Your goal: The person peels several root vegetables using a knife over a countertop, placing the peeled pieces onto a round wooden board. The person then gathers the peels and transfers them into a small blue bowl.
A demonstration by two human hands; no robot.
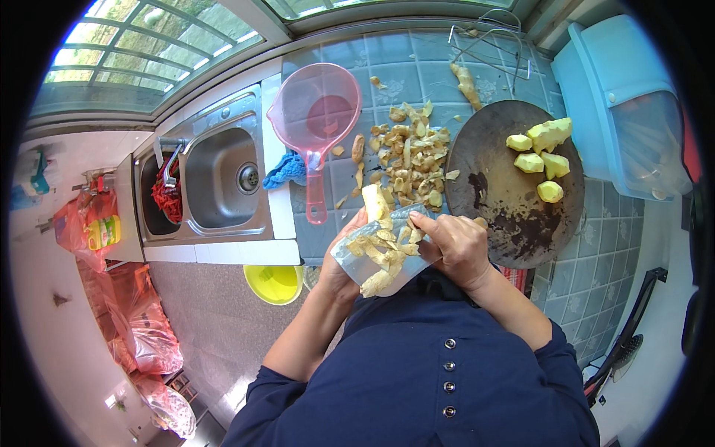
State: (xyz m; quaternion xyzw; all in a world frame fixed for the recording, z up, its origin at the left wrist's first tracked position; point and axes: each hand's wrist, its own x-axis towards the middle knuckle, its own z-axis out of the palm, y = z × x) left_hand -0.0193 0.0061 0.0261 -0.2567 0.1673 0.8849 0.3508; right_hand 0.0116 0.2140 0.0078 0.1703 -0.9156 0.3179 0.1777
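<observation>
In the head view, my left hand [343, 257] is closed around a piece of ginger [375, 204], whose pale upper end is peeled. My right hand [458, 243] grips what looks like a broad-bladed kitchen knife [349, 262]; its handle is mostly hidden by the fingers. Strips of ginger peel [385, 260] lie on the flat of the blade, which meets the left hand's ginger. Beyond both hands, a heap of peelings [410, 156] covers part of the tiled counter. Several peeled ginger pieces [549, 134] rest on the round chopping board [503, 184] at right.
A pink plastic ladle [315, 179] and a blue cloth [285, 170] lie between the peelings and the steel sink [223, 184]. Unpeeled ginger [466, 86] is near a wire rack [491, 42]. A blue lidded box [614, 106] stands right. Below the counter is a yellow basin [273, 284].
</observation>
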